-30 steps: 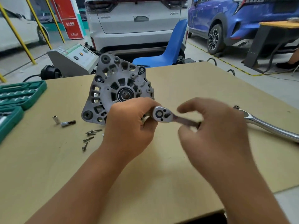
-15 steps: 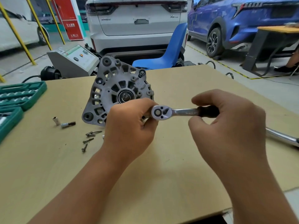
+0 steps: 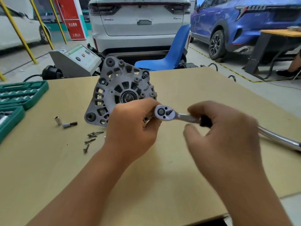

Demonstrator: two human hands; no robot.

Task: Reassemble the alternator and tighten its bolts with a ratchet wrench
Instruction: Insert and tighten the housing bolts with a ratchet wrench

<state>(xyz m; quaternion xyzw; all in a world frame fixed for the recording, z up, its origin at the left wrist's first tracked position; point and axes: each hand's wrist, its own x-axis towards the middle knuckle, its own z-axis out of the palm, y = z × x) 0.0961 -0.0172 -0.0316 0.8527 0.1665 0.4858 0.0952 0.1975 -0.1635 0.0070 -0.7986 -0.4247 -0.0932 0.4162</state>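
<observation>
**Ratchet at the lower edge of the alternator**

The alternator (image 3: 120,92) stood on edge on the tan worktop (image 3: 179,185), its finned grey housing and centre bearing facing the person. The left hand (image 3: 132,129) was curled against the housing's lower right edge, fingers wrapped under the head of the ratchet wrench (image 3: 164,112); what it pinched beneath the head was hidden. The right hand (image 3: 223,134), blurred, was closed around the wrench's black grip, thumb and forefinger curled over it, the chrome shank running level from the head to that hand.

Left of the alternator, four loose bolts (image 3: 91,139) lay scattered on the worktop, with a small socket (image 3: 57,120) and a bit adapter (image 3: 69,124) just beyond them. A green tool case (image 3: 19,95) lay open at the left edge. A long chrome handle (image 3: 280,139) rested on the worktop behind the right hand. Past the worktop stood a blue chair (image 3: 172,53), a grey machine (image 3: 76,61), a white car (image 3: 140,23) and a blue car (image 3: 244,25).
</observation>
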